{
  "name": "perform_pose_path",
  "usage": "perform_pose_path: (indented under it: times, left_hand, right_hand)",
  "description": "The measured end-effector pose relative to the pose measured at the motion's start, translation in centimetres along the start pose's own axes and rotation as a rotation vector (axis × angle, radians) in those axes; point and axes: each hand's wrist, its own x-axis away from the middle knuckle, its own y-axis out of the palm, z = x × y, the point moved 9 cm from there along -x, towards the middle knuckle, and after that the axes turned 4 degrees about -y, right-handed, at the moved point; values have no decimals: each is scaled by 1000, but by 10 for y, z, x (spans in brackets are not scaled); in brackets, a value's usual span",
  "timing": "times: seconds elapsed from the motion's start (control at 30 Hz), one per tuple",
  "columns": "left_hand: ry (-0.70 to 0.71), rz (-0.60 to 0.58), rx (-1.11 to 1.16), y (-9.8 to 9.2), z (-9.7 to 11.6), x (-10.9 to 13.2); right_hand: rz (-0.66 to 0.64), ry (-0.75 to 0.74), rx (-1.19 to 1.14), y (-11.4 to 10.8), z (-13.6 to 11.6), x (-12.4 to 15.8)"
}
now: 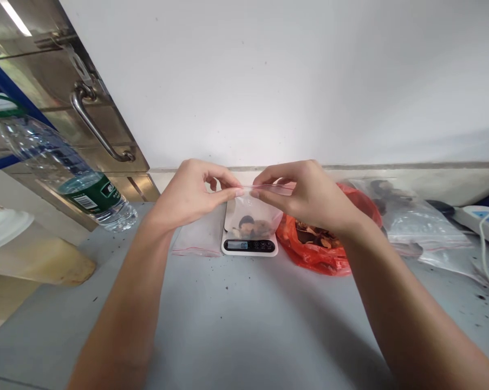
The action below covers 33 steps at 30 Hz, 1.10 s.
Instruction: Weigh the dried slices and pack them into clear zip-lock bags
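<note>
Left hand and right hand pinch zip-lock bag along its seal; dark contents indistinct. Bag partly obscures digital scale.

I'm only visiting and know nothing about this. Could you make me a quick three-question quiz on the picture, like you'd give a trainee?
1. Multiple choice: What do the left hand and right hand both pinch?
A) a white cable
B) the top of a clear plastic bag
C) a metal door handle

2. True or false: The red plastic bag sits to the right of the digital scale.

3. Fill in: The plastic bottle at the left has a ____ label.

Key: 1 B; 2 true; 3 green.
</note>
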Motion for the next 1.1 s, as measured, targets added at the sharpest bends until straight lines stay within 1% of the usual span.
perform_pose_path:
  times: [0.2, 0.3, 0.4, 0.5, 0.67, 0.77, 0.9, 1.1]
  left_hand:
    - [12, -40, -2, 9, 2, 1]
    - [41, -38, -35, 11, 4, 1]
    - [68, -47, -61, 12, 6, 1]
    - [77, -64, -66, 11, 4, 0]
    - [41, -39, -74, -2, -5, 1]
    - [23, -33, -97, -5, -8, 2]
    - [2, -64, -99, -1, -9, 1]
    - [-5, -82, -100, 5, -9, 0]
  right_hand:
    - [-18, -7, 42, 5, -5, 0]
    - [-32, 18, 74, 7, -1, 0]
    - [-55, 28, 36, 6, 5, 0]
    - [-59, 43, 10, -1, 14, 1]
    - [-83, 83, -16, -16, 28, 7]
    - [-44, 99, -21, -27, 35, 11]
    - [-12, 140, 19, -35, 44, 16]
    - [-15, 175, 64, -38, 54, 20]
